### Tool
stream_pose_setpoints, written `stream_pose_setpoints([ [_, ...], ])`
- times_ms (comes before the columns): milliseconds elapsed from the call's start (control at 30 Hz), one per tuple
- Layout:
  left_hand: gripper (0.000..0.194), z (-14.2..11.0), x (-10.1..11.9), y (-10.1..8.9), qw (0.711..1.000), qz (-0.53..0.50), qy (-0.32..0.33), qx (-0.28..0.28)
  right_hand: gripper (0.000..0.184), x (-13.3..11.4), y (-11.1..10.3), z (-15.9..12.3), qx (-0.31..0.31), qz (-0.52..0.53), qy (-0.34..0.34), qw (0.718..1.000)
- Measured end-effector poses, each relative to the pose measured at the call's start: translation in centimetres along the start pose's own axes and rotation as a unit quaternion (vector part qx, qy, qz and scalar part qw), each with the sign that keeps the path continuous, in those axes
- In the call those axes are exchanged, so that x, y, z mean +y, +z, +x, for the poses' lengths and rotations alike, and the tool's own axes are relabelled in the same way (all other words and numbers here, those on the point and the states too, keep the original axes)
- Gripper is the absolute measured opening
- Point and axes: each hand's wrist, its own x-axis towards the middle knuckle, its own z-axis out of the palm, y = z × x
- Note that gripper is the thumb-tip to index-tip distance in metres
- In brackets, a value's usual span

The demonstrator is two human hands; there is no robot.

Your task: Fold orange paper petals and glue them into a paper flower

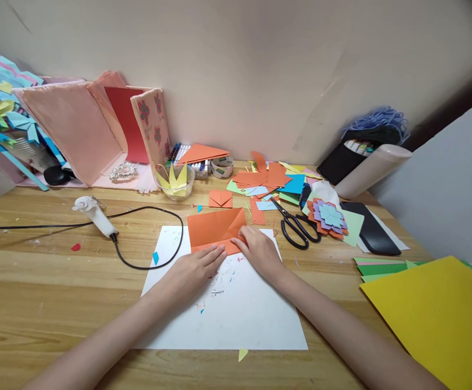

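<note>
Orange sheet (pixel 209 230) apparently at folding step, pressed under left hand's (pixel 197 266) flat fingers, right edge pinched by right hand (pixel 262 253); even crease pressure needed.

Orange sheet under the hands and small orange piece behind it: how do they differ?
The orange sheet is larger; the small piece is compact. The sheet lies partly on white paper, under left hand and right hand; the small piece lies untouched on the table. Both are creased.
</note>
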Motion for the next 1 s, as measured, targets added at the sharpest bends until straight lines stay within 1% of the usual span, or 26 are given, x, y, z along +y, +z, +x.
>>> stream_pose_setpoints([
  [133,0.049,-0.3,0.4,-0.1,0.998,0.047,0.003,-0.037,0.017,-0.1,0.1,-0.1,0.006,-0.003,-0.007,1.0],
  [300,0.059,-1.1,1.4,-0.8,0.989,0.115,-0.037,-0.091,0.012,-0.2,0.1,-0.1,0.013,-0.023,0.014,1.0],
  [367,0.059,-1.2,1.9,-1.2,0.982,0.139,-0.05,-0.116,0.008,-0.3,-0.1,-0.2,0.031,-0.056,0.017,0.998],
  [400,0.059,-1.2,2.1,-1.3,0.979,0.148,-0.054,-0.127,0.009,-0.4,-0.3,-0.3,0.045,-0.07,0.005,0.996],
  [433,0.058,-1.2,2.2,-1.5,0.978,0.154,-0.054,-0.134,0.013,-0.7,-0.4,-0.4,0.054,-0.075,-0.024,0.995],
  [467,0.057,-1.2,2.3,-1.6,0.977,0.157,-0.052,-0.136,0.019,-1.0,-0.5,-0.6,0.053,-0.067,-0.073,0.994],
  [500,0.056,-1.1,2.3,-1.6,0.977,0.157,-0.049,-0.135,0.025,-1.4,-0.6,-0.9,0.04,-0.046,-0.137,0.989],
  [567,0.053,-1.0,2.2,-1.6,0.98,0.151,-0.045,-0.123,0.033,-2.3,-0.7,-1.6,-0.014,0.01,-0.257,0.966],
  [600,0.052,-0.9,2.1,-1.6,0.982,0.144,-0.044,-0.115,0.036,-2.6,-0.7,-1.9,-0.036,0.031,-0.286,0.957],
  [633,0.051,-0.9,2.0,-1.6,0.984,0.136,-0.045,-0.108,0.039,-2.9,-0.7,-2.3,-0.055,0.042,-0.293,0.953],
  [700,0.051,-1.0,1.9,-1.5,0.987,0.118,-0.056,-0.096,0.044,-3.0,-0.8,-2.8,-0.078,0.047,-0.279,0.956],
  [800,0.048,-1.1,1.8,-1.4,0.989,0.095,-0.081,-0.084,0.042,-2.2,-1.1,-3.0,-0.09,0.044,-0.251,0.963],
  [1000,0.039,-1.3,1.9,-1.7,0.988,0.083,-0.122,-0.049,0.034,0.2,-1.7,-2.5,-0.048,0.048,-0.191,0.979],
])
